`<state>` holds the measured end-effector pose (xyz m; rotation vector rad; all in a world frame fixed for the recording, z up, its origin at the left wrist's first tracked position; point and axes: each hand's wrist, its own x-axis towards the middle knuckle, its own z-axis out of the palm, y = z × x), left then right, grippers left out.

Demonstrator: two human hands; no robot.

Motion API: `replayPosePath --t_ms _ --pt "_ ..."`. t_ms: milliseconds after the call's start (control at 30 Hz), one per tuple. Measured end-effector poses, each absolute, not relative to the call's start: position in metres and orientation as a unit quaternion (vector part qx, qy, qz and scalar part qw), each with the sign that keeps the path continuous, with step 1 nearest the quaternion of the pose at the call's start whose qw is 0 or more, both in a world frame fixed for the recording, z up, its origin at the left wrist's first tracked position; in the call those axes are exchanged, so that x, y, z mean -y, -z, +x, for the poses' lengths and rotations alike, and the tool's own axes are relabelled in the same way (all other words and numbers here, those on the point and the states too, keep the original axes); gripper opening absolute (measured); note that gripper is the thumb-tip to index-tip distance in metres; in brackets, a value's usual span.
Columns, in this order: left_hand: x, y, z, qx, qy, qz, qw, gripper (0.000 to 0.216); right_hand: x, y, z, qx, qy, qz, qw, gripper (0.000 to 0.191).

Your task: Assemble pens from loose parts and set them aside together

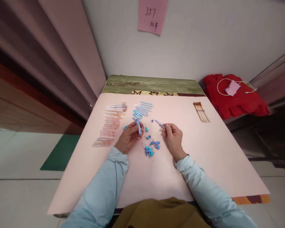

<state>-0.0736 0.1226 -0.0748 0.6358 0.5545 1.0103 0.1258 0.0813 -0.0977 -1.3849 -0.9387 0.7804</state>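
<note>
My left hand (131, 135) is closed around a short blue pen barrel (138, 126), held tilted with its top end up. Between the thumb and fingers of my right hand (173, 137) is a slim pale-blue pen part (158, 122), its white pointed tip aimed up and left. A small dark-blue ring (152, 120) lies just by that tip. Between my hands, small blue and turquoise caps (149, 151) are scattered and heaped on the sheet. Beyond my left hand lie rows of pale-blue pen parts (143, 107) and turquoise barrels (137, 114).
Clear and pinkish pen pieces (110, 126) lie in rows at the left. Several wooden-looking pens (201, 112) rest at the far right. A pale sheet (211, 158) covers the table. Right of it sits a red cloth (242, 103) with a white cable (218, 87).
</note>
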Motion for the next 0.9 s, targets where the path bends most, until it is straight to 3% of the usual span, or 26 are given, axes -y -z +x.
replayPosePath --t_ms 467,667,800,900 --pt "-0.127 0.082 -0.075 -0.232 -0.506 0.255 0.791 0.025 -0.080 0.095 0.131 0.437 -0.364 -0.586 0.577 0.031" --pt "-0.129 0.083 -0.075 -0.205 -0.510 0.249 0.798 0.031 -0.071 0.080 0.157 0.561 -0.538 -0.489 0.395 0.040" --pt "-0.129 0.084 -0.074 -0.211 -0.498 0.251 0.803 0.029 -0.068 0.076 0.159 0.693 -0.457 -0.487 0.270 0.051" --pt "-0.128 0.084 -0.075 -0.222 -0.500 0.249 0.799 0.028 -0.068 0.075 0.154 0.759 -0.355 -0.502 0.213 0.044"
